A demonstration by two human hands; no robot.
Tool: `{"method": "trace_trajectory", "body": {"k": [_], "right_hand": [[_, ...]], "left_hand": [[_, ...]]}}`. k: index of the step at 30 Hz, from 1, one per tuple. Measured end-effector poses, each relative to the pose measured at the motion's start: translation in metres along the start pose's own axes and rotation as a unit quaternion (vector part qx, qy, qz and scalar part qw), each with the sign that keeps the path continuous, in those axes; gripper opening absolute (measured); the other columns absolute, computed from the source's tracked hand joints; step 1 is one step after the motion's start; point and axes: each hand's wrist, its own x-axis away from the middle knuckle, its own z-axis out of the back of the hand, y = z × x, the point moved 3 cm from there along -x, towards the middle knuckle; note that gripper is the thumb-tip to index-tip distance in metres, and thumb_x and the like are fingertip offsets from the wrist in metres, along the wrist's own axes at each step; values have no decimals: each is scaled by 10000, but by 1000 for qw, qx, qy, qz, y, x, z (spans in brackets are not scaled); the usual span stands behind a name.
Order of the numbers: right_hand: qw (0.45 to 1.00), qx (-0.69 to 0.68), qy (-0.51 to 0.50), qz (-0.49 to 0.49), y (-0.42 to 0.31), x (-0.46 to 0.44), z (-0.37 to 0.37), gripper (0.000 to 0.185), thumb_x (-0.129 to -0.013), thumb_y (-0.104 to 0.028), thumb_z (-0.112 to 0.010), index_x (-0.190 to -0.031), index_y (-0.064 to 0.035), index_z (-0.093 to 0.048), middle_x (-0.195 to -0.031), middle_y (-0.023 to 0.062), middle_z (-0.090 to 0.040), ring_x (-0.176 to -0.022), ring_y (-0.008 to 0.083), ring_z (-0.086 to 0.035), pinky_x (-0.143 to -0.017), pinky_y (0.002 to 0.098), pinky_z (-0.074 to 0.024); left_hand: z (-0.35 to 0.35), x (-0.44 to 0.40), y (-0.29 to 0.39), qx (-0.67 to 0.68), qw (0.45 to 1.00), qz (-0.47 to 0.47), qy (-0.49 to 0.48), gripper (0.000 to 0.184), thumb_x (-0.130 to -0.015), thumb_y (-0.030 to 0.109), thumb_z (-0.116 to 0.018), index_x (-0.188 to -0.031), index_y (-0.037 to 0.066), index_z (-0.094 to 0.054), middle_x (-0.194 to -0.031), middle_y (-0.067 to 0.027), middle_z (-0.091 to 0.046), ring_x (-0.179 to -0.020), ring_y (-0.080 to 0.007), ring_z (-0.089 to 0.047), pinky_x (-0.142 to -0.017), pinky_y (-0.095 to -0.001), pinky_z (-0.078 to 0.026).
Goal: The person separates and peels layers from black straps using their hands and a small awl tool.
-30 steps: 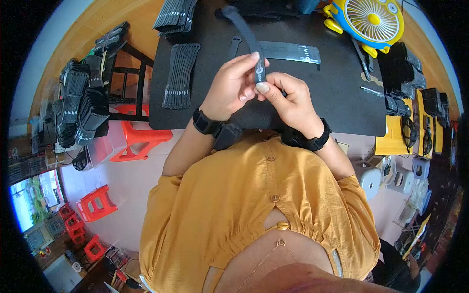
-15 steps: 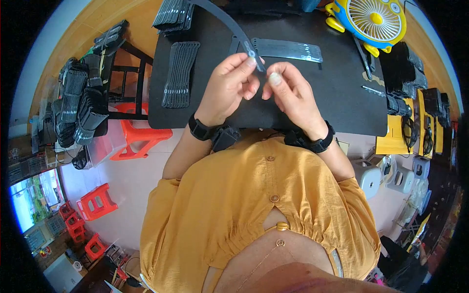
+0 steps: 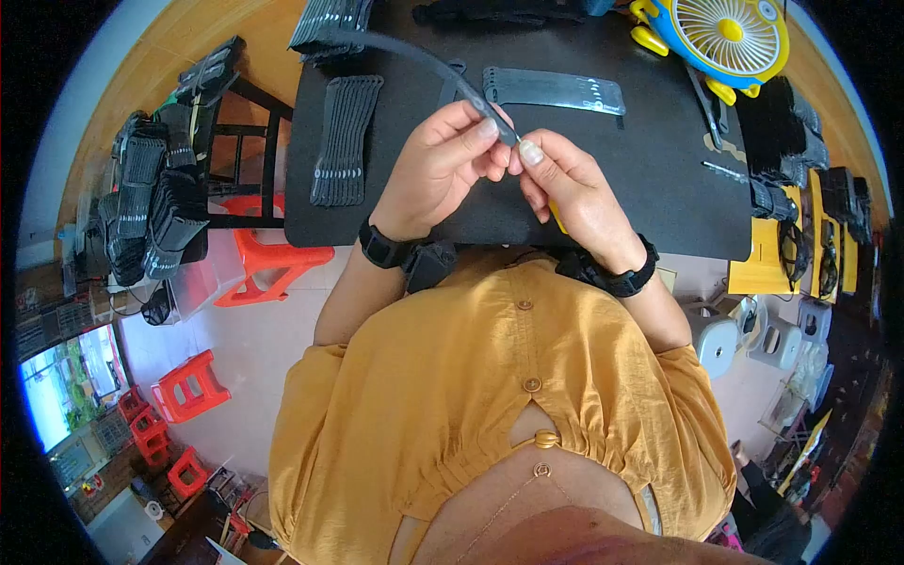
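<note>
My left hand point(image 3: 447, 168) is closed, pinching a black strap point(image 3: 428, 58) near its end. The strap curves up and away to the upper left. Close beside it, my right hand point(image 3: 573, 193) is closed around a slim tool with a yellow handle point(image 3: 559, 219), mostly hidden by the palm. The tool's thin tip meets the strap's end between my fingertips; whether it goes into the strap I cannot tell. Behind my hands, a stack of black straps point(image 3: 556, 90) lies on the black table point(image 3: 659, 202). Another fanned stack of straps point(image 3: 345, 141) lies to the left.
A yellow and blue fan point(image 3: 730, 33) stands at the back right. Scissors point(image 3: 704, 108) lie below it. More strap bundles point(image 3: 330, 26) sit at the back left, and others hang on a black rack point(image 3: 250, 137). Red stools point(image 3: 268, 268) stand on the floor at left.
My right hand has closed in on my left, bringing the tool's tip against the strap's end. The yellow handle now shows below my right hand. The strap's far part has swung lower.
</note>
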Motion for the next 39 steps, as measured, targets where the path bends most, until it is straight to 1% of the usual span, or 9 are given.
{"method": "trace_trajectory", "body": {"k": [3,6,13,15,18,22,28,33,39], "right_hand": [[1000,15,5,-24,-10,1,1,265,-1044,-291,-442,-973,-90,-600,-635,-49,-461,-546,38,-416,-478,193,-340],[999,12,-1,-38,-15,2,-1,278,-1043,-302,-441,-977,-85,-601,-632,-51,-455,-551,38,-408,-488,194,-333],[999,10,-8,-47,-18,3,-2,281,-1039,-301,-454,-952,-83,-608,-628,-47,-459,-559,40,-411,-501,194,-330],[997,11,-15,-71,-17,4,-1,280,-1036,-293,-463,-929,-83,-614,-637,-45,-477,-547,38,-414,-488,194,-330],[996,13,-9,-88,-14,6,0,277,-1031,-289,-473,-918,-82,-617,-648,-39,-508,-533,36,-431,-469,191,-343],[996,20,1,-87,-10,7,6,267,-1029,-287,-477,-923,-86,-618,-657,-39,-532,-523,35,-454,-454,190,-363],[996,53,2,-69,-20,9,3,265,-1035,-293,-460,-947,-101,-619,-632,-39,-534,-507,42,-469,-457,197,-388],[990,120,-6,-74,-24,11,1,258,-1046,-284,-435,-997,-82,-588,-647,-27,-519,-483,34,-421,-448,183,-343],[991,115,2,-63,-20,10,1,258,-1046,-286,-435,-1004,-84,-591,-651,-28,-519,-482,33,-416,-446,185,-340]], "left_hand": [[2,-1,2,19,999,-8,26,148,-1003,127,-492,-1047,10,-573,-881,-65,-608,-777,-125,-576,-699,-250,-478],[2,0,3,-23,999,-8,25,146,-1007,119,-471,-1074,12,-544,-908,-62,-569,-796,-140,-561,-681,-238,-446],[-2,3,4,-59,998,-3,17,144,-995,109,-495,-1086,10,-548,-940,-63,-591,-787,-129,-572,-675,-244,-449],[-3,5,4,-76,997,12,30,148,-995,127,-510,-1066,11,-569,-873,-60,-604,-772,-123,-571,-701,-247,-476],[-3,5,3,-65,997,12,29,145,-996,118,-504,-1070,9,-565,-887,-62,-602,-781,-123,-575,-698,-247,-475],[0,4,1,-36,999,12,20,146,-1000,108,-489,-1076,6,-560,-910,-67,-602,-794,-124,-582,-702,-249,-481],[-3,5,3,-70,997,10,30,156,-1004,108,-476,-1081,-1,-556,-917,-73,-604,-807,-131,-591,-711,-256,-494],[-2,3,2,-78,997,1,17,157,-1005,105,-474,-1084,-3,-556,-893,-70,-607,-801,-132,-593,-713,-251,-495],[-2,4,2,-64,998,3,11,158,-1005,112,-478,-1081,-2,-559,-893,-71,-607,-796,-132,-593,-715,-252,-493]]}}
